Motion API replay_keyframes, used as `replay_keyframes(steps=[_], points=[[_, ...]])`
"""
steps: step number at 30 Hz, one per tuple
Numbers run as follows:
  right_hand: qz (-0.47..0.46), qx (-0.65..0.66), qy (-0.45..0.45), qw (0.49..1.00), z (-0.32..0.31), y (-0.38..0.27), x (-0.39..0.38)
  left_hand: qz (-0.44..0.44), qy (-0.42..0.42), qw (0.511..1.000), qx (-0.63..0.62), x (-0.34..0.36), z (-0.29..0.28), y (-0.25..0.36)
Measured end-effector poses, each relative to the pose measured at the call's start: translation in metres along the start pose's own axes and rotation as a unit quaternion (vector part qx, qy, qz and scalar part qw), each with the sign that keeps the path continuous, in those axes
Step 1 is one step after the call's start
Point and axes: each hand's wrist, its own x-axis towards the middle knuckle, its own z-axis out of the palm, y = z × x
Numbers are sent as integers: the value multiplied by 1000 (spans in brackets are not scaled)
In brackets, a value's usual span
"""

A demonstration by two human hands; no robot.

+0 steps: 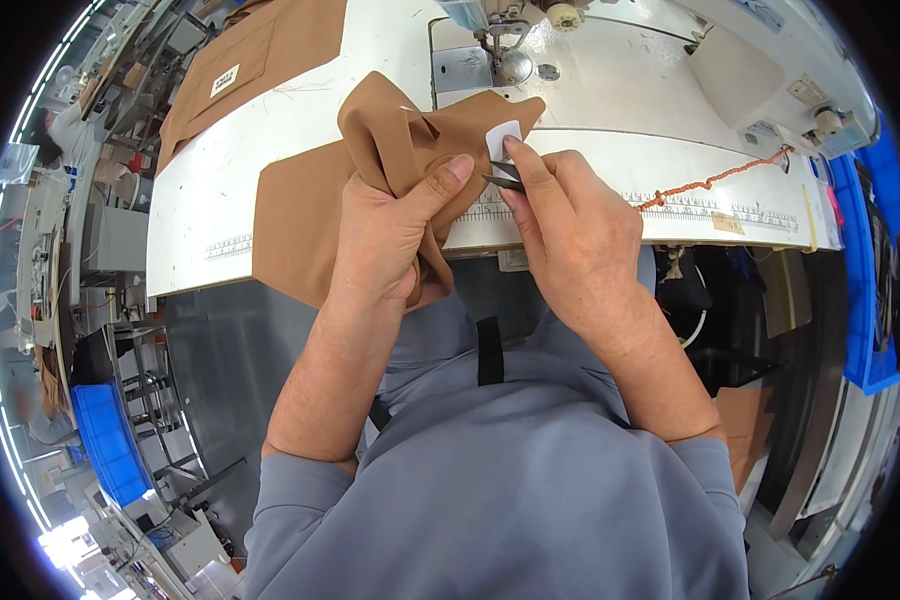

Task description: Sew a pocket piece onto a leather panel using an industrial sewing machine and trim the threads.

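My left hand (pixel 390 225) is closed on a bunched piece of brown fabric (pixel 390 125), thumb on top, with part of the fabric spread over the white table edge. My right hand (pixel 570 225) grips small dark snips (pixel 503 175), their points at the fabric beside my left thumb. A small white piece (pixel 500 132), like a label or patch, sits at the fabric's right side, just under my right index fingertip. An orange braided cord (pixel 710 182) runs from near my right hand to the table's right.
A sewing machine (pixel 730 75) stands on the white table (pixel 200 215) behind my hands. Another brown panel (pixel 260 60) lies at the back left. Blue bins (pixel 105 440) flank the table left and right. People (pixel 45 420) and more workstations are at far left.
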Motion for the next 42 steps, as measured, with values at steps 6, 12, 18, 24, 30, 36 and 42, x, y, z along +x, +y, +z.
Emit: replay_keyframes(steps=[6,12,18,24,30,36,42], points=[[2,7,12,1000,0,1,0,6,3,1000,10,-2,0,0],[3,16,7,1000,0,1,0,6,-8,999,32,-2,1,2],[7,25,11,1000,0,3,0,3,4,999,32,-1,1,3],[3,19,13,1000,0,3,0,-1,1,1000,23,-2,0,3],[5,11,31,999,5,1,-1,-5,-7,999,42,0,-2,3],[22,94,10,995,10,1,-1,-5,-12,999,40,0,-3,3],[13,41,24,999,9,1,0,25,-9,998,58,-3,-1,-1]])
